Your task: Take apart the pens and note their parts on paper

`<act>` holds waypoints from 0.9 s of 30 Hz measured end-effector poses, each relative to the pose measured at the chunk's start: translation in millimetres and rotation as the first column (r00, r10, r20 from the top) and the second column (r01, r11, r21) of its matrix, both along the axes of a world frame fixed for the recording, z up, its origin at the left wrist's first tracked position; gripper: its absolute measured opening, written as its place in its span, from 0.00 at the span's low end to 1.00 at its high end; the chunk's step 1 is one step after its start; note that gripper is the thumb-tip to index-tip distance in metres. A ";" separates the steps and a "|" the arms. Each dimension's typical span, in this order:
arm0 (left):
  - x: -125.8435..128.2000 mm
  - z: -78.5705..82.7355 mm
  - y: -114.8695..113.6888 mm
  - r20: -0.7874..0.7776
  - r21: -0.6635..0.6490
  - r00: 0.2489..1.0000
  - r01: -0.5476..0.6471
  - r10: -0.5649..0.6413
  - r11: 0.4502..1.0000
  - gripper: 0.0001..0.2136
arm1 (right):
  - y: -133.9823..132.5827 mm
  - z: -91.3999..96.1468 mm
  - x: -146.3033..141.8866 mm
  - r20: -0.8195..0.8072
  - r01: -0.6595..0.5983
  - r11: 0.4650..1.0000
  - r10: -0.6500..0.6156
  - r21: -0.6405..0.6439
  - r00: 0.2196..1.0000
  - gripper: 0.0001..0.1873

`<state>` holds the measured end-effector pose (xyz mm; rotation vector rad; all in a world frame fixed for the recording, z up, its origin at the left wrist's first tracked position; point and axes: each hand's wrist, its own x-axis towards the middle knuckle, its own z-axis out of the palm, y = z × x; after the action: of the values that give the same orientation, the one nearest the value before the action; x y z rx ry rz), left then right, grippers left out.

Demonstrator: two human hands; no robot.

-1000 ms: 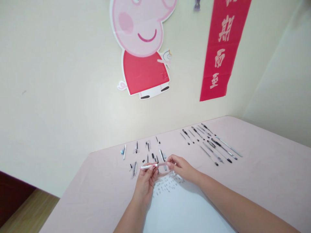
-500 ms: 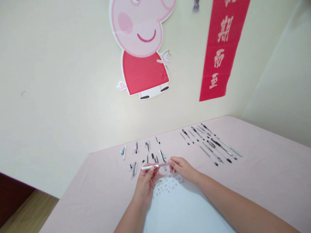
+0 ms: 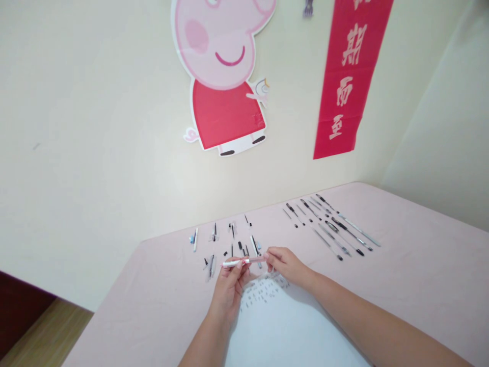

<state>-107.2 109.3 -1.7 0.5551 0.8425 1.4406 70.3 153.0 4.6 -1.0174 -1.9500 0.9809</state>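
A pink-and-white pen lies level between my two hands, above the top of a white sheet of paper with rows of small dark marks. My left hand is closed around the pen's white part. Thumb and fingers of my right hand pinch its pink right end. Just behind the hands lie several pen parts, among them a white pen piece and a black cap. Whether the pen is in one piece cannot be made out.
Groups of pen parts, such as a clear barrel and a white barrel, lie at the left of the pink table. Several pens and refills are laid in slanted rows at the right. A wall rises behind.
Almost nothing differs. Both hands keep the same grip on the pen, and the laid-out pens have not moved.
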 end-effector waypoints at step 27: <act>-0.3 -2.1 1.4 0.001 0.004 0.999 -0.048 0.048 0.999 0.08 | 1.0 -3.4 -0.6 -0.107 -0.044 0.998 0.039 -0.051 0.994 0.17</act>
<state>-107.5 110.7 -3.8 0.5403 0.8576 1.4866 69.7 154.0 1.2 -0.9386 -1.8736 1.0932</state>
